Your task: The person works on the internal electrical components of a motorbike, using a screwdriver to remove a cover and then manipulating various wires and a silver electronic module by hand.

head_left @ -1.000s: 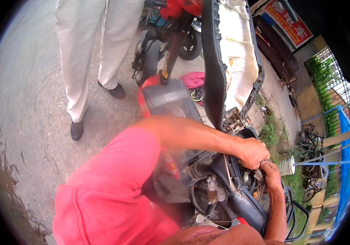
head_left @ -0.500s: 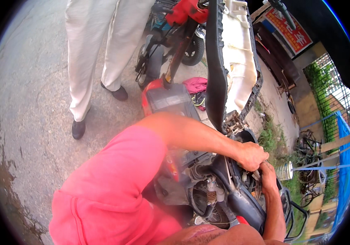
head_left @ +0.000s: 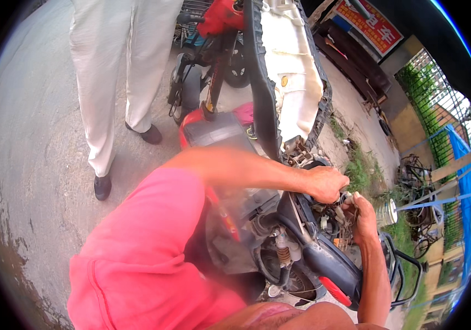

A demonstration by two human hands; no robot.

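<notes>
Both my hands are over the opened body of a motor scooter (head_left: 332, 275), among its exposed wires (head_left: 326, 220). My left hand (head_left: 326, 184) is closed in a fist, knuckles up; what its fingers grip is hidden. Just beside it, my right hand (head_left: 363, 217) has its thumb up and fingers bent round a bundle of wiring (head_left: 348, 204). A small pale piece shows between the two hands, too small to name. The scooter's seat (head_left: 290, 82) stands tipped up beyond my left hand, its pale underside showing.
A person in light trousers (head_left: 100, 71) stands at the left. A red electric scooter (head_left: 191, 118) is parked beyond my left arm. A white bucket (head_left: 387, 212) stands behind the black rear rack (head_left: 411, 269). Bicycles (head_left: 414, 176) and a blue tarp (head_left: 461, 165) are at the right.
The view has shifted, so the seat and person appear further left. My hands have drawn slightly apart, and more of the wiring and my right thumb now show.
</notes>
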